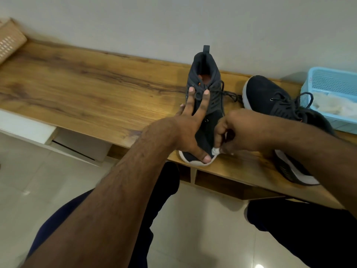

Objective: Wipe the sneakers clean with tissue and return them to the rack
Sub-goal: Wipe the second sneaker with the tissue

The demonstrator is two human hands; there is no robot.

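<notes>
On the wooden bench (81,89), the near sneaker (207,101) stands with its toe at the front edge, steadied by the left hand (190,128), fingers spread flat and thumb on the toe cap. The right hand (234,130) pinches a small wad of tissue (214,151) against that toe's white rim, mostly hidden by its curled fingers. The second sneaker (270,97) lies partly covered by the right forearm, beside a blue basket (332,82) cut off at the bench's right end.

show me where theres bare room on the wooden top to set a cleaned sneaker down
The wooden top is bare from the beige basket to the upright sneaker. Rightward it is crowded: both hands, the tipped sneaker, then the blue basket.
</notes>
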